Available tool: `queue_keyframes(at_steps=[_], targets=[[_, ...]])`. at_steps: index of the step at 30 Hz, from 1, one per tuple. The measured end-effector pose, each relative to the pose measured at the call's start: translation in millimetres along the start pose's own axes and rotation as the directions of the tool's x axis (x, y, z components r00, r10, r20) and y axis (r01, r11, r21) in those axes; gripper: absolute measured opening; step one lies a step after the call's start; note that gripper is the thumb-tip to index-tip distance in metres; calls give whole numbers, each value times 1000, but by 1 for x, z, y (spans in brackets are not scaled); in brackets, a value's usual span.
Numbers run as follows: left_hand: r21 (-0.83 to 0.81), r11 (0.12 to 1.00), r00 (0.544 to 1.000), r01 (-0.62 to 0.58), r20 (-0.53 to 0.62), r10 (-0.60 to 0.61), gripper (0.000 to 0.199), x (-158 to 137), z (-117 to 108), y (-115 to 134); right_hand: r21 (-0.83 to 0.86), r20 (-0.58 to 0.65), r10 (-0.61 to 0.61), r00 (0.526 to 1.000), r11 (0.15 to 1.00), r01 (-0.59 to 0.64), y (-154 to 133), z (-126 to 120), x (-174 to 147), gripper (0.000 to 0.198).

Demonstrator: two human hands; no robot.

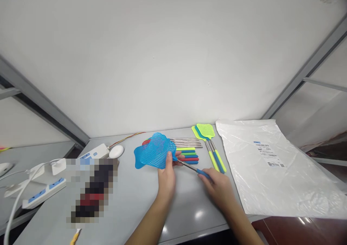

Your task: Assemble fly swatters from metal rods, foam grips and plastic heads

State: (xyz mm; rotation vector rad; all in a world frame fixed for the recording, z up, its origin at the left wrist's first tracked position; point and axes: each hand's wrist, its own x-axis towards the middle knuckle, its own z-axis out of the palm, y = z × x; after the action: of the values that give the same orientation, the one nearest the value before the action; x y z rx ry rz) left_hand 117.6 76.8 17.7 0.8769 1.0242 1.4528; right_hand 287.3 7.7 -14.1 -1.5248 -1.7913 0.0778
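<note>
A blue fly swatter (157,153) is held slantwise over the grey table. My left hand (167,171) is closed round the base of its mesh head, thumb on top. My right hand (217,183) grips the blue handle at the other end, a metal shaft running between the two hands. Under the mesh lie another blue swatter head (138,156) and a partly hidden red one. Behind my hands is a row of metal rods (188,143), with several coloured handles (189,156) in front of them. Yellow and blue fly swatters (207,131) lie to the right.
A large white plastic bag (249,172) with a label covers the table's right side. Power strips (45,194) with cables, a white round object (116,151) and a pixelated dark item (94,190) are on the left. A pale wall (168,57) stands behind.
</note>
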Motion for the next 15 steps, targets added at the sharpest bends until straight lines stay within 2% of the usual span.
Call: queue_keyframes(at_steps=[5,8,15], targets=[[-107,994,997,-14,-80,6,40,11,-6,6,49,61,-13,998,999,10,-1,-4,-1,22],[-90,996,995,-20,-100,11,39,11,-5,8,20,81,-29,996,999,27,-6,-1,-1,25],[-47,999,1000,4,-6,-5,40,6,2,2,-64,24,-13,1000,998,14,-15,5,-1,35]])
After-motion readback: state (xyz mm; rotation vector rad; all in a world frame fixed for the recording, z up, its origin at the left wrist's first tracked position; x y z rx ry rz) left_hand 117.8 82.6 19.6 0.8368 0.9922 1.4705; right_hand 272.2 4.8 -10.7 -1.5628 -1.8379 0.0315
